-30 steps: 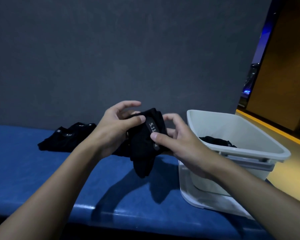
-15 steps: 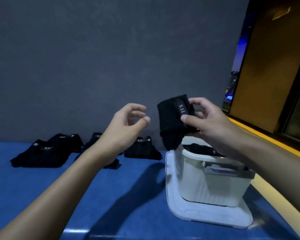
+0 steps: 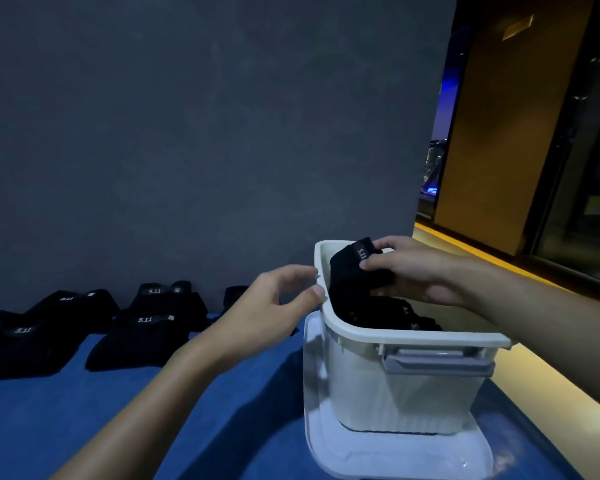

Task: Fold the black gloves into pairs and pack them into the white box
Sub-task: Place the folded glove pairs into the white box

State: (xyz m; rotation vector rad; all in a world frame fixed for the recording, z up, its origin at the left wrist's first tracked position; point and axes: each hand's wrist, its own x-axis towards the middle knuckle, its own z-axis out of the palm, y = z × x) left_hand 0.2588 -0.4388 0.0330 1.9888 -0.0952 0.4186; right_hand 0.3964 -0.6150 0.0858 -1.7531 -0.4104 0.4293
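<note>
My right hand grips a folded pair of black gloves with a "5.11" label, held inside the mouth of the white box. More black gloves lie in the box beneath it. My left hand hovers just left of the box rim, fingers apart and holding nothing. Several black gloves lie spread on the blue surface to the left, against the wall.
The box stands on its white lid at the right end of the blue surface. A dark grey wall runs behind. To the right are a yellow-lit floor edge and an orange wall.
My right hand carried the folded pair from in front of me, rightward and down into the box. My left hand let go of it and now hangs open beside the rim.
</note>
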